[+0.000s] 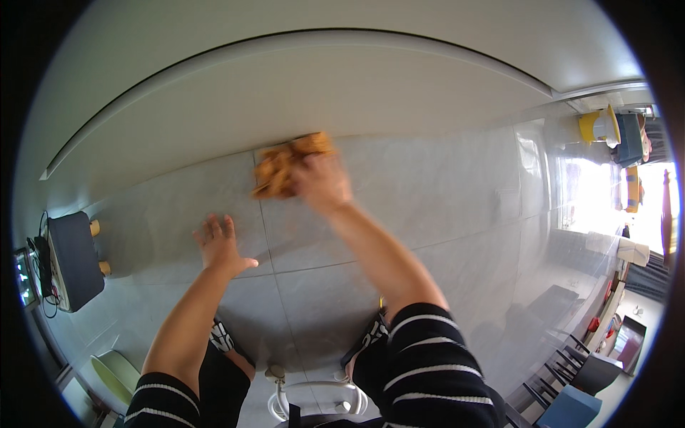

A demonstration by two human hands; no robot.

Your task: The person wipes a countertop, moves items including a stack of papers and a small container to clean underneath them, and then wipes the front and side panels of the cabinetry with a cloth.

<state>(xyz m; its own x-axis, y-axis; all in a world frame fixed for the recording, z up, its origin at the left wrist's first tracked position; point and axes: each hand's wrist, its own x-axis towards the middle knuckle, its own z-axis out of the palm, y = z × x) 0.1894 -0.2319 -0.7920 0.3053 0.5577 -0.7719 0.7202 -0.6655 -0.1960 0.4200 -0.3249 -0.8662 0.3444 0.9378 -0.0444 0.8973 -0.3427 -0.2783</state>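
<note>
A crumpled orange-brown cloth (279,170) lies on the grey tiled floor, against the base of a pale, smooth panel. Its right part is under my right hand (322,182), whose fingers grip and press it; both are smeared by motion. To the left and nearer to me, my left hand (218,246) rests on the floor, palm down, with fingers spread and nothing in them. Both forearms reach forward from the lower edge, in black sleeves with white stripes.
A dark grey padded stool (75,261) with wooden legs stands at left, cables beside it. Below it is a light green basin (115,374). White curved tubing (322,385) sits between my feet. Chairs (571,403) and a yellow bucket (598,127) are at right.
</note>
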